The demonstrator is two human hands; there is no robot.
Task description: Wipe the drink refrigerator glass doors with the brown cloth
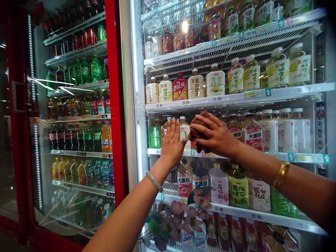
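Note:
My left hand (172,141), with a pale bangle at the wrist, lies flat with spread fingers against the glass door in front of shelves of bottles. It holds nothing. To its right, my right hand (214,134) is closed on a brown cloth (198,132) pressed against the glass; a gold bracelet circles that wrist. Behind the two hands runs a shelf with a green-labelled bottle (155,136) on the left and red-labelled bottles (253,134) on the right.
A red-framed cooler (118,105) with drinks stands at the left. Flower decorations (181,218) show on the glass below my hands. More bottle shelves (236,96) rise above them. A door handle (19,97) is at the far left.

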